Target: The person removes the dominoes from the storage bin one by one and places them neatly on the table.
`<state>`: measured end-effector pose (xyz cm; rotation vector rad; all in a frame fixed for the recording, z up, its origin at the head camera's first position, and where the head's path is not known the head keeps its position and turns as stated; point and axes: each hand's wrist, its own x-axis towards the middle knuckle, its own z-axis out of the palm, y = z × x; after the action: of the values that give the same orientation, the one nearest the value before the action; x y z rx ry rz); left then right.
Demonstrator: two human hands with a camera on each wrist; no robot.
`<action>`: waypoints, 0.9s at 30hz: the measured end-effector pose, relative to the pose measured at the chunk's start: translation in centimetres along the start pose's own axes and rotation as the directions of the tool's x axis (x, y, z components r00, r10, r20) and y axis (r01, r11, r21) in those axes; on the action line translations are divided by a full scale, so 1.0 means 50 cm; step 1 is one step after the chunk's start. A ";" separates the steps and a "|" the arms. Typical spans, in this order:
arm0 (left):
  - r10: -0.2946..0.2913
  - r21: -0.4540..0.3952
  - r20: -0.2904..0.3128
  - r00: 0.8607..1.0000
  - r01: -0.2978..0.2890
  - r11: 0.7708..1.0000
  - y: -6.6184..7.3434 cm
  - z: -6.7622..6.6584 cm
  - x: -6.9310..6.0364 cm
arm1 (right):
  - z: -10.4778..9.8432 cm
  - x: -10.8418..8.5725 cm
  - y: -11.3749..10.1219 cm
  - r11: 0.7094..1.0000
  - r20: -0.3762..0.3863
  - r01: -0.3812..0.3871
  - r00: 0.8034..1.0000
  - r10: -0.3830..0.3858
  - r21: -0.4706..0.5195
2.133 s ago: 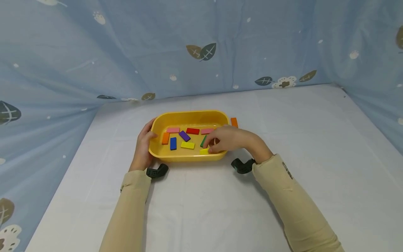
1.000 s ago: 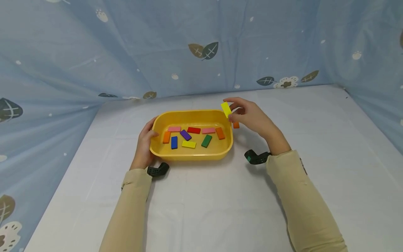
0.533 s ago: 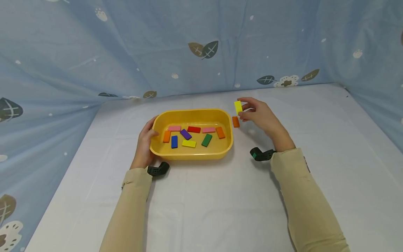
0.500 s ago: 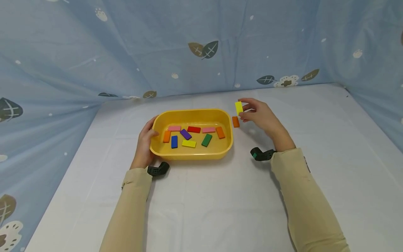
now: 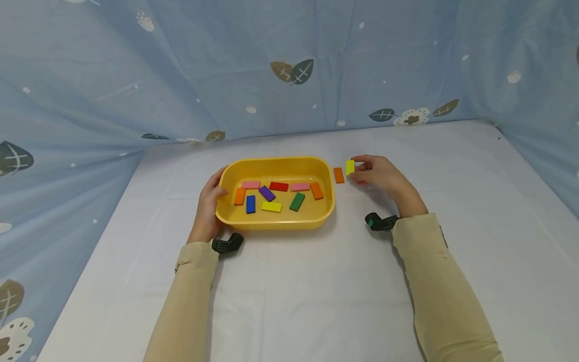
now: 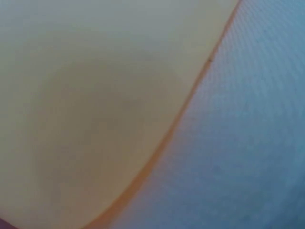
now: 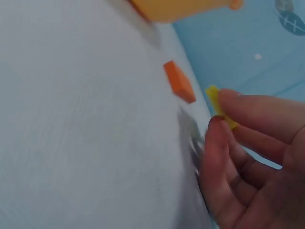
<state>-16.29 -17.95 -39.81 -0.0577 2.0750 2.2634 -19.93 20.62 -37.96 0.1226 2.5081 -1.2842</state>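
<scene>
1. Because the right grip (image 5: 383, 176) holds the yellow block (image 5: 350, 167) only at the fingertips, the block might slip or twist if the pinch loosens.
2. Any drift leftward could knock the orange block (image 5: 339, 175), which lies just left of that grip, between it and the tray (image 5: 275, 225).
3. The right grip is closed down to the yellow block, pinching it near the counter (image 5: 294, 291).
4. The left grip (image 5: 208, 205) clasps the tray's near end, thumb over the rim.
</scene>
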 end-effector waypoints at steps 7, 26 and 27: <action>0.018 -0.002 0.011 1.000 -0.018 1.000 -0.001 -0.001 0.003 | 0.001 0.000 0.004 0.987 0.024 0.019 1.000 -0.015 -0.163; 0.025 -0.011 0.011 1.000 -0.025 1.000 -0.010 -0.005 0.003 | 0.020 0.001 -0.006 0.953 0.060 0.041 0.998 -0.024 -0.299; 0.027 -0.012 0.011 1.000 -0.027 1.000 -0.010 -0.004 0.003 | 0.020 0.001 -0.007 0.953 0.055 0.040 0.998 -0.025 -0.299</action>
<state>-16.42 -18.12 -40.34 -0.0180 2.0697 2.2854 -19.82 19.63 -38.27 -0.0215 2.6347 -0.8894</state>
